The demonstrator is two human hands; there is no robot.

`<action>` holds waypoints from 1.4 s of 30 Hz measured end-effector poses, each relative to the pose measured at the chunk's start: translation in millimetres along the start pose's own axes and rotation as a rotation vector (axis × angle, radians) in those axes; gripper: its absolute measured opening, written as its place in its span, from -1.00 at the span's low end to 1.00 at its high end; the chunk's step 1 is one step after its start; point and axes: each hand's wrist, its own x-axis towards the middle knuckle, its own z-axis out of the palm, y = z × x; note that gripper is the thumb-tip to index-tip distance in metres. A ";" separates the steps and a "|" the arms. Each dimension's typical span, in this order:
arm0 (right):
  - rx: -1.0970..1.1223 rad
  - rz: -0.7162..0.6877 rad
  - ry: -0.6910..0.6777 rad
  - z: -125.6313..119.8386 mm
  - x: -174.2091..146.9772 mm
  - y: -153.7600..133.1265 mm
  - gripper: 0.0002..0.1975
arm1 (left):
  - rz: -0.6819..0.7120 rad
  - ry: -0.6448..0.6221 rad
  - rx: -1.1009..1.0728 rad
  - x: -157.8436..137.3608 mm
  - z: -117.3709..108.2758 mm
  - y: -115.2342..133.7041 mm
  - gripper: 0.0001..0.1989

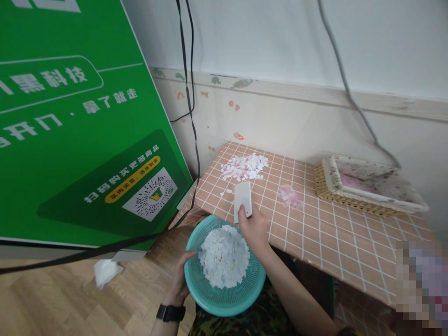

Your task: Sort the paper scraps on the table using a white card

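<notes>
My left hand (181,275) grips the left rim of a teal plastic colander (257,284), held at the table's near edge above my lap. Inside it lies a heap of small white paper scraps (224,256). My right hand (255,226) is closed on a flat white rectangular scraper (242,196), thumb on top. The scraper meets the tabletop close to the colander's far rim; its lower end is partly hidden by my fingers. A few loose scraps lie beside it. Further back is a spread pile of white and pinkish paper scraps (244,167).
A brown checked cloth covers the table (301,233). Pink scraps (290,196) lie right of the scraper. A lined wicker basket (367,186) stands against the wall. Left are a green panel (87,140) and a hanging black cable (196,154). A white bag-like thing (106,272) lies on the floor.
</notes>
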 end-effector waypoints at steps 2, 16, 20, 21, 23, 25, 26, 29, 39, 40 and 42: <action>-0.003 0.005 0.026 5.3 2.7 0.0 -0.72 | -0.005 0.009 -0.016 0.7 -2.9 0.7 -0.86; -0.104 0.080 0.095 11.2 17.7 22.3 -0.67 | 0.034 0.040 -0.009 -1.1 -5.3 4.1 -0.88; -0.119 0.085 0.119 -0.3 21.7 28.9 -0.66 | 0.033 0.031 -0.005 -0.2 -6.1 3.9 -0.89; -0.100 0.077 0.106 -1.6 21.9 27.7 -0.66 | 0.032 0.026 -0.006 0.4 -6.5 3.8 -0.89; -0.064 0.061 0.061 -2.3 21.6 23.6 -0.65 | 0.032 0.015 -0.012 1.9 -7.4 3.5 -0.88; -0.046 0.040 0.007 -2.2 21.9 21.1 -0.66 | 0.029 0.010 -0.022 3.0 -8.5 3.1 -0.87; -0.046 0.030 -0.008 -2.6 22.7 21.6 -0.66 | 0.025 0.011 -0.029 3.4 -9.1 2.9 -0.87; -0.068 0.028 -0.008 -8.2 28.7 30.0 -0.69 | 0.001 0.009 -0.050 3.9 -10.8 2.9 -0.86; -0.120 -0.279 -0.234 -21.3 38.2 22.8 -0.66 | 0.079 0.075 0.010 2.0 -9.3 18.5 -0.89; -0.147 -0.319 -0.273 -20.0 38.6 19.3 -0.65 | 0.094 0.076 0.014 2.3 -8.5 20.9 -0.90; -0.197 -0.392 -0.351 -18.2 41.0 13.6 -0.63 | 0.121 0.080 0.025 3.6 -7.2 25.6 -0.91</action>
